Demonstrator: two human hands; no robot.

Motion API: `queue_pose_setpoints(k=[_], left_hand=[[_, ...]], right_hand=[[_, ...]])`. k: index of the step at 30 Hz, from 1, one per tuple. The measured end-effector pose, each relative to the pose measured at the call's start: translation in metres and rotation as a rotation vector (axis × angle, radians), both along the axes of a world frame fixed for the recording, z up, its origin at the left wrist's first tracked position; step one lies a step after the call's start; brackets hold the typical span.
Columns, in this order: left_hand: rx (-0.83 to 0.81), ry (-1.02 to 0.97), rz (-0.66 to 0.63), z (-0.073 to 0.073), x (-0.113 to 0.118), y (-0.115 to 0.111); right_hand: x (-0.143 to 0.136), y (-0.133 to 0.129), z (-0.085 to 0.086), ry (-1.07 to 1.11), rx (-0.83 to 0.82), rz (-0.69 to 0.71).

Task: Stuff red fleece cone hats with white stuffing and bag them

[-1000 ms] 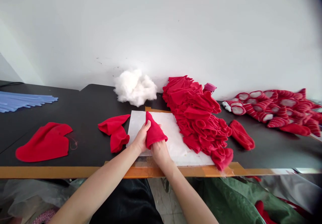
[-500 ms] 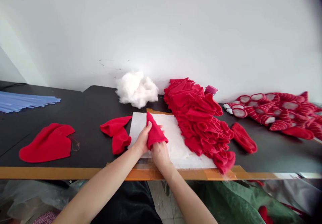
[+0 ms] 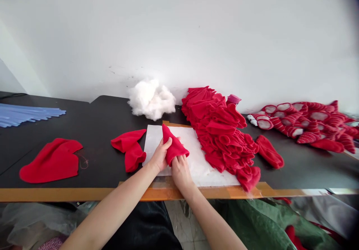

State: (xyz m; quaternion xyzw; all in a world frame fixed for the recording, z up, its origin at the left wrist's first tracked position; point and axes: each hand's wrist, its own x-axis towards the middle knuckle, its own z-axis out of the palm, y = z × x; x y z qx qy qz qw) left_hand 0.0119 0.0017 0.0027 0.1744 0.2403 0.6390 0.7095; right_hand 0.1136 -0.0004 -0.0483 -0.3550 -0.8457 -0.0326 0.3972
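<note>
A small red cone-shaped fabric piece [image 3: 174, 145] is held above the white sheet, its tip pointing up and away. My left hand [image 3: 162, 155] is wrapped round its side, thumb on the front and other fingertips behind. From below, my right hand [image 3: 181, 172] has its closed fingers tucked into the wide opening; the fingertips and anything they grip are hidden inside. Under both hands lies the white sheet [image 3: 196, 167]. Just left of it rests a red fabric piece [image 3: 131, 149] with a pointed end. Fluffy white stuffing [image 3: 151, 99] is heaped behind the sheet.
A big heap of red fabric pieces [image 3: 218, 126] covers the sheet's right side. Striped red stuffed pieces [image 3: 308, 121] lie far right, past a single red piece [image 3: 269, 152]. At left are a flat red piece [image 3: 53, 161] and blue strips [image 3: 28, 113]. Brown tape [image 3: 70, 194] lines the table's front edge.
My right hand has drawn back slightly, so more of its fingers shows at the opening. The cone has tilted a little in my left hand. The whole view has shifted slightly.
</note>
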Motion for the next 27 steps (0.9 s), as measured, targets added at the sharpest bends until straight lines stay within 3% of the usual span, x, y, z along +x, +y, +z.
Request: queue_pose_setpoints(k=[3,7,10,14,18,20,22,24,27], left_hand=[[0.008,-0.005,-0.002,0.000,-0.002,0.002],[0.075,0.057,-0.023,-0.001,0.000,0.000],[0.124,0.090,-0.019,-0.001,0.001,-0.002],[0.086,0.077,-0.077,-0.002,-0.001,0.001],[0.018,0.038,0.029,-0.003,-0.004,0.007],[0.007,0.034,0.058,-0.003,-0.005,0.009],[-0.013,0.025,0.067,-0.002,-0.006,0.009],[-0.033,0.017,0.015,-0.001,-0.007,0.007],[0.006,0.040,-0.087,0.002,-0.005,0.001]], right_hand=[[0.007,-0.013,-0.005,-0.046,0.054,0.014],[0.005,0.003,-0.012,-0.016,-0.006,0.026],[0.005,0.014,-0.008,0.211,-0.170,0.047],[0.010,0.007,0.008,0.538,-0.400,0.027],[0.007,-0.007,0.018,0.870,-0.618,0.080],[0.005,-0.013,0.016,0.802,-0.516,0.008],[0.005,-0.018,0.012,0.594,-0.278,-0.043],[0.007,-0.019,0.005,0.371,-0.065,0.023],[0.009,-0.015,-0.001,0.181,0.046,0.138]])
